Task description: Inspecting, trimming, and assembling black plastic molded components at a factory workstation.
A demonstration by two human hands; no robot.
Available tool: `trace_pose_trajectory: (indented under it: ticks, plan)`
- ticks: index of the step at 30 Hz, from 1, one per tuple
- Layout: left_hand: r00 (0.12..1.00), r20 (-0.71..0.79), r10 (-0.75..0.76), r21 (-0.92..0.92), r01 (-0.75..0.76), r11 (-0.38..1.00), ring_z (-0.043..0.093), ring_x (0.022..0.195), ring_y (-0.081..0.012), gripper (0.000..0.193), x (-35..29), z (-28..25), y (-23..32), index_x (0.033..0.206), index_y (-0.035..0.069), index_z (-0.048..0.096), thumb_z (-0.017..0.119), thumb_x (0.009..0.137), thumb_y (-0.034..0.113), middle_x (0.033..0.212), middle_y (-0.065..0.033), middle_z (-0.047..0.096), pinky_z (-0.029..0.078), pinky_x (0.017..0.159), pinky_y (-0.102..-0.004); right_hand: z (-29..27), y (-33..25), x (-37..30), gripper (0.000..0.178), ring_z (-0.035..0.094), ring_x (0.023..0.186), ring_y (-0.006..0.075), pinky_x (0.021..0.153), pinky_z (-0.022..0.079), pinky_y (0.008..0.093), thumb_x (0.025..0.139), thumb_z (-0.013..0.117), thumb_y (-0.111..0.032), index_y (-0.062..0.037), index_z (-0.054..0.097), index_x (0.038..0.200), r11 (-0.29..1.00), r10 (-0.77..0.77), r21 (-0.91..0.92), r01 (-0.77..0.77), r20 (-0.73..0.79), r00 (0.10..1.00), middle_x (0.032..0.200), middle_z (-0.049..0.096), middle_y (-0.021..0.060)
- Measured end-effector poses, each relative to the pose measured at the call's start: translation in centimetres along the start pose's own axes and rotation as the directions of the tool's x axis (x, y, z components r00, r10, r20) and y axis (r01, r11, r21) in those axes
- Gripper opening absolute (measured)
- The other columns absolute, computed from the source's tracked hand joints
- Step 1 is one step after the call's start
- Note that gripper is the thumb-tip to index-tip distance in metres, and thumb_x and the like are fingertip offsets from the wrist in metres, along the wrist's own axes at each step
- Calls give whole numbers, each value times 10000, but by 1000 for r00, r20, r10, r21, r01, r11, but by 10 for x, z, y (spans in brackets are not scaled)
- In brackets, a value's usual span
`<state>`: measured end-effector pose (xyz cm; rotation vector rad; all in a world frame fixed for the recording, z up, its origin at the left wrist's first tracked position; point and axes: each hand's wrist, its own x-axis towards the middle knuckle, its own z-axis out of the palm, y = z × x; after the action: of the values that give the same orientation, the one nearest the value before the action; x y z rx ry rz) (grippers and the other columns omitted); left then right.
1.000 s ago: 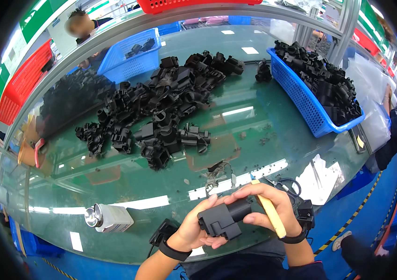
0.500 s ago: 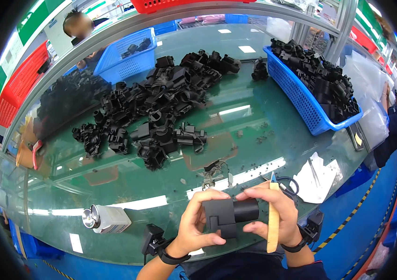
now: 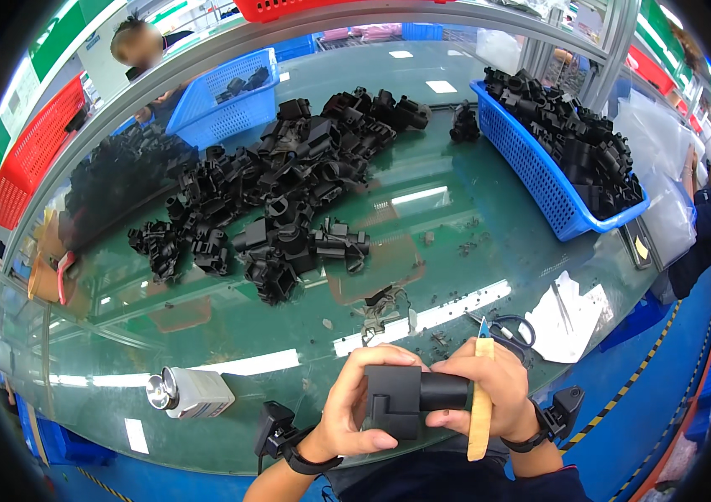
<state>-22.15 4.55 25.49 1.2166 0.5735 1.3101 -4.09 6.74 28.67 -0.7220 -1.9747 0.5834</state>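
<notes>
At the near edge of the green table, both hands grip one black plastic part. It lies level, its long axis running left to right: a boxy block at the left end, a round barrel pointing right. The left hand is curled around the block, fingers over the top, thumb beneath. The right hand is closed around the barrel end and also pinches a tan-handled knife, which stands nearly upright with its small blade pointing away to the far side.

On the right, a long blue basket is heaped with black parts. At the far left, a second blue basket holds only a few. Between them a loose pile of black parts sprawls over the table. A small grey device lies near left, and scissors just beyond the right hand.
</notes>
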Motion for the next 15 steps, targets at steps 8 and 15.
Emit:
trace_pose_trajectory:
  ticks: [8, 15]
  plan:
    - [999, 23, -23, -26, 24, 999, 545, 920, -284, 779, 0, 3, 1, 1119, 0, 394, 736, 637, 507, 966, -237, 532, 446, 816, -388, -4, -2, 0, 421, 539, 537, 214, 496, 412, 290, 599, 797, -283, -13, 634, 878, 996, -71, -55, 71, 0, 997, 668, 588, 77]
    - [980, 195, 50, -112, -29, 993, 509, 1053, -279, 702, -1, -8, -4, 1179, -9, 386, 753, 668, 303, 1105, -203, 491, 382, 927, -395, -5, -1, -5, 369, 546, 518, 192, 495, 393, 283, 628, 783, -323, -59, 633, 837, 986, -116, -121, 118, 18, 993, 650, 606, 48]
